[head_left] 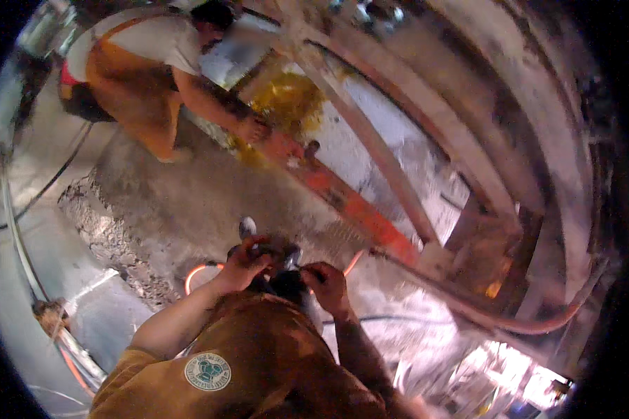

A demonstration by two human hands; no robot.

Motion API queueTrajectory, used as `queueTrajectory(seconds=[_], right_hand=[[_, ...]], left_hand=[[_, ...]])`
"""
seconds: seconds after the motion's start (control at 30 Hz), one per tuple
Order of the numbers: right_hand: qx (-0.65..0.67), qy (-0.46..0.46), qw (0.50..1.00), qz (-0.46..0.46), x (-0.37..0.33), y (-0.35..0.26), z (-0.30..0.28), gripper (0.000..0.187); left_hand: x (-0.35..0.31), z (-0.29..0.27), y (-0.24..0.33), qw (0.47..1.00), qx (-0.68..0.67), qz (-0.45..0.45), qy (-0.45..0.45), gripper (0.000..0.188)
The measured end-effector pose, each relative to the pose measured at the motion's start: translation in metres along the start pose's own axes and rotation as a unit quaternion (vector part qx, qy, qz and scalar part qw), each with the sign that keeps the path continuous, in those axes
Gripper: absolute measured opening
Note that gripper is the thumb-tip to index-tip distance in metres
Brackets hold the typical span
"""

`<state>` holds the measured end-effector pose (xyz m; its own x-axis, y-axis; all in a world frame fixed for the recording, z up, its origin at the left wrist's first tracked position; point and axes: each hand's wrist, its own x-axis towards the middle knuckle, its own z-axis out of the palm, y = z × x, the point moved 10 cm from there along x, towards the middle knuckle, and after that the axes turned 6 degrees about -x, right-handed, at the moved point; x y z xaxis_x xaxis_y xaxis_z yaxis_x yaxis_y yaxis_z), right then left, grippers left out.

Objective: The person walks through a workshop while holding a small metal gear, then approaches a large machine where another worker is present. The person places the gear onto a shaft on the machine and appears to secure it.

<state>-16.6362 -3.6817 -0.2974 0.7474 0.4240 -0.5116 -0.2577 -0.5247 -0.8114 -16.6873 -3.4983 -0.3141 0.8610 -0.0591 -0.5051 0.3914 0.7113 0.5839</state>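
In front of my waist, my left hand has its fingers curled at a small dark item that I cannot make out. To its right, my right hand is closed in a pinch beside a black item between the two hands. What its fingertips hold is too dark and blurred to name. My shoe tip shows just beyond the left hand.
A co-worker bends at the upper left, one hand on a long orange-red beam. Curved wooden frames rise at the right. An orange hose passes behind me; rubble and a black cable lie at the left.
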Motion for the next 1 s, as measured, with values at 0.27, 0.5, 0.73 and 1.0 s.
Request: queueTrajectory(seconds=[0.27,0.5,0.73,1.0], right_hand=[[-0.019,0.004,0.996,-0.083,-0.004,-0.019,-0.009,0.015],[-0.002,-0.012,0.998,-0.061,-0.013,-0.017,-0.014,0.019],[-0.083,-0.013,0.99,-0.115,-0.015,-0.046,-0.019,0.017],[-0.131,-0.043,0.981,-0.133,-0.014,-0.065,-0.006,0.023]], left_hand=[[-0.008,0.006,0.024,0.998,-0.024,0.029,0.059,0.028],[-0.021,-0.01,0.025,0.989,-0.074,0.061,0.113,0.025],[-0.033,-0.029,0.022,0.982,-0.088,0.075,0.148,0.032],[-0.058,-0.021,0.046,0.97,-0.158,0.12,0.143,0.033]])
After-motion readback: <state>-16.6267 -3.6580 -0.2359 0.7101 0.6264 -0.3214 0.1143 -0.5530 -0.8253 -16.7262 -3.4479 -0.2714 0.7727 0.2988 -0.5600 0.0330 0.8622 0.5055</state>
